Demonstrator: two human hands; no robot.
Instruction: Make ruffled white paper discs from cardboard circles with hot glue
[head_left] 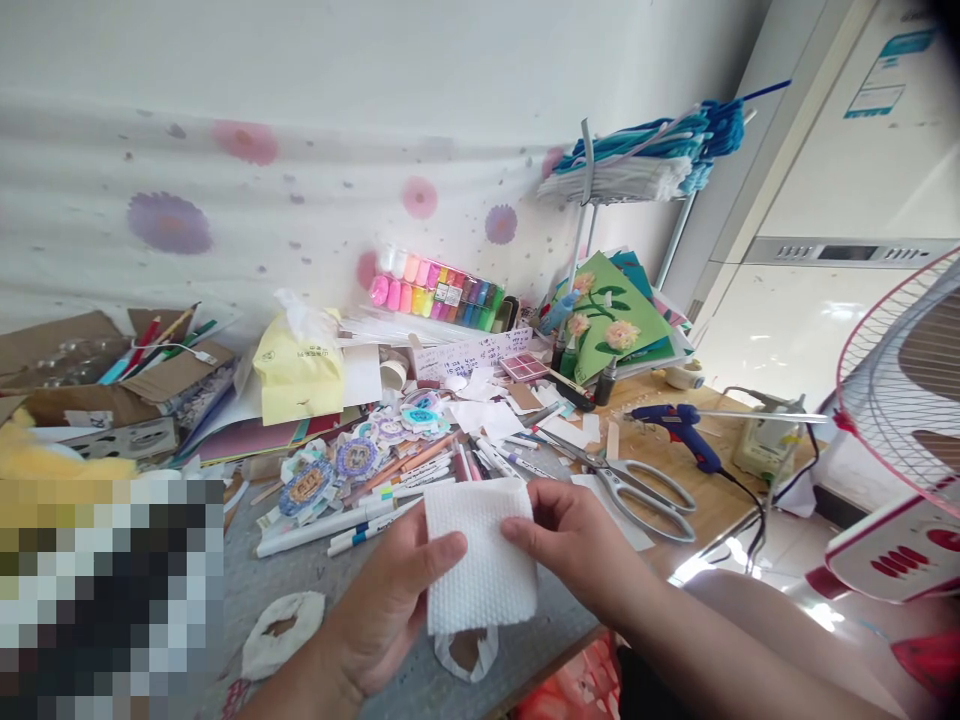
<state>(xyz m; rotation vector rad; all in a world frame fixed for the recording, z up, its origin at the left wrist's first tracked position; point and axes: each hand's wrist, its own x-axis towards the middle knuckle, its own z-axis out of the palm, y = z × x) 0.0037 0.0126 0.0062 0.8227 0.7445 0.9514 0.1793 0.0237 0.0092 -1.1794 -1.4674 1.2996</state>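
A folded white paper towel (481,560) with a dimpled texture is held up over the front of the table. My left hand (390,590) grips its left side, thumb on the front face and fingers behind. At its upper right edge, my right hand (574,535) pinches it between thumb and curled fingers. Partly hidden under the towel lies a small white paper ring (469,655). A larger white ring (282,632), wrapped and lumpy, rests on the grey mat to the left of my left hand.
Beyond my hands lie several markers (375,525), paper cutouts (356,457) and large scissors (645,485). A blue glue gun (679,430) sits at right, beside a fan (907,400). A cardboard box (97,400) stands at left; a tray of colourful clay (442,290) is at the back.
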